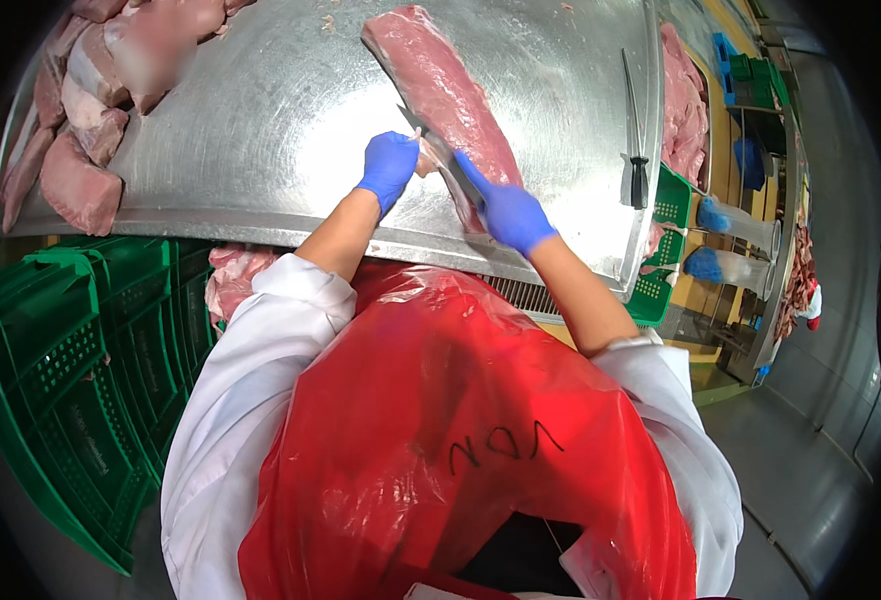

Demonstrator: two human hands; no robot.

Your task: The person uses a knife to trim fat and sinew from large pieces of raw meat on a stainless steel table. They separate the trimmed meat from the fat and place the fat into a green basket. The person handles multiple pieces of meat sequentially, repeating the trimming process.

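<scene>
A long, pale pink piece of boneless meat, like a loin (pixel 438 80), lies slantwise on a metal table (pixel 260 130). My left hand (pixel 390 168), in a blue glove, is closed on a small meat trimming (pixel 426 158) at the loin's near left side. My right hand (pixel 513 212), also gloved in blue, grips a knife (pixel 440 150). Its blade runs up and left along the loin's side, past the trimming, with the tip showing beyond. Part of the handle is hidden by my fingers. A thin strip of meat (pixel 460 200) hangs below the blade near my right hand.
Several meat pieces (pixel 82 185) are heaped at the table's left. A sharpening steel with a black handle (pixel 638 180) lies near the right edge. Green crates (pixel 70 370) stand below left, another green crate (pixel 650 298) at right. More meat (pixel 682 110) lies beyond the right edge.
</scene>
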